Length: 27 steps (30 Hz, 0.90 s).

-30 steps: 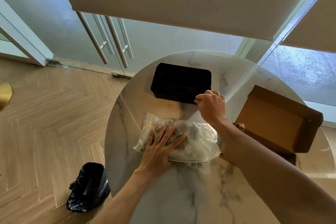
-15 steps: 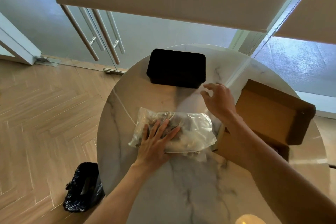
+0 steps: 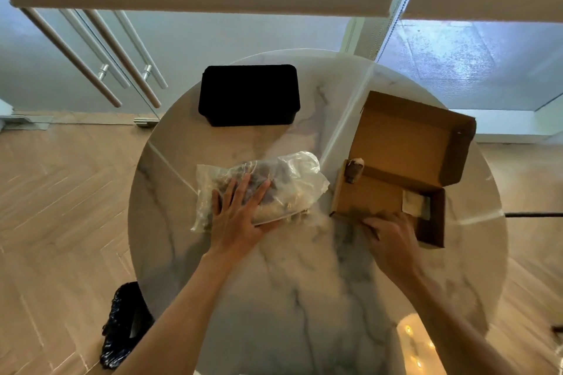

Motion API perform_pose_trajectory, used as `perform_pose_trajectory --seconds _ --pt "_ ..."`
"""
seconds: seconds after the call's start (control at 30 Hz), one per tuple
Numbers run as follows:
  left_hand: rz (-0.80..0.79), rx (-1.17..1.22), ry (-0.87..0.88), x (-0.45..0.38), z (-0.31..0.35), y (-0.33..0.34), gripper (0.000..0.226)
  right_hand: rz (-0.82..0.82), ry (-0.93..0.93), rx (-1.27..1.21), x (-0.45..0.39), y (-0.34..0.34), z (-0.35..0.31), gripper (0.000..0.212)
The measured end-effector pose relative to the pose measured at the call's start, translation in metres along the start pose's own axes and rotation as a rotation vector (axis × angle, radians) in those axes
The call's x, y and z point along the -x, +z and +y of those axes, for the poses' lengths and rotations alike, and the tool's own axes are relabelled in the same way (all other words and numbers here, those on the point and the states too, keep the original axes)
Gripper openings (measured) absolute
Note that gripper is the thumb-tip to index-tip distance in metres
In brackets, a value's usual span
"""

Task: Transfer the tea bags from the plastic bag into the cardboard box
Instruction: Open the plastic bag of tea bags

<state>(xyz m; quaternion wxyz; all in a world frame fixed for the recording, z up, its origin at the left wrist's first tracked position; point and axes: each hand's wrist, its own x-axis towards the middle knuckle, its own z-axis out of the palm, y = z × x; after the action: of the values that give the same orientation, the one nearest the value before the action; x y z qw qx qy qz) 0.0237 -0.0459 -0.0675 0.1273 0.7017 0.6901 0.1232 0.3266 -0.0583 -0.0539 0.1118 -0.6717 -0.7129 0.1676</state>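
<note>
From the head camera, the left hand (image 3: 240, 216) lies flat with straight, spread fingers on top of the clear plastic bag (image 3: 268, 186), pressing it against the round marble table (image 3: 304, 283). The bag is crinkled and glossy, lying on its side, and the tea bags (image 3: 259, 179) show through it as a dark and tan heap under and beside the fingers. The right hand (image 3: 393, 245) rests at the near edge of the open cardboard box (image 3: 380, 195), its fingers bent against the front wall; whether they actually clasp the wall cannot be told. The two hands are well apart, one on each item. The box is plain brown corrugated board, shallow and rectangular, with its lid (image 3: 408, 143) folded back and standing open behind; it sits just right of the bag, not touching it. A matte black rectangular container (image 3: 249, 94) with rounded corners sits at the table's far side. A crumpled black bag (image 3: 125, 329) sits on the herringbone wood floor (image 3: 61, 207).
</note>
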Motion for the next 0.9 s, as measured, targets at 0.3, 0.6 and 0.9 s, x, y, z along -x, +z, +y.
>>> perform_pose_trajectory --seconds 0.3,0.6,0.9 --pt "0.026 0.013 -0.018 -0.009 0.007 0.002 0.087 0.050 0.063 0.013 -0.033 -0.017 -0.002 0.019" --pt "0.116 0.046 0.127 -0.033 0.001 0.011 0.088 0.096 -0.328 -0.261 -0.037 -0.007 -0.071 0.066" --pt "0.516 0.077 0.415 -0.024 0.001 0.029 0.066 0.165 -0.208 -0.718 -0.028 0.016 -0.069 0.028"
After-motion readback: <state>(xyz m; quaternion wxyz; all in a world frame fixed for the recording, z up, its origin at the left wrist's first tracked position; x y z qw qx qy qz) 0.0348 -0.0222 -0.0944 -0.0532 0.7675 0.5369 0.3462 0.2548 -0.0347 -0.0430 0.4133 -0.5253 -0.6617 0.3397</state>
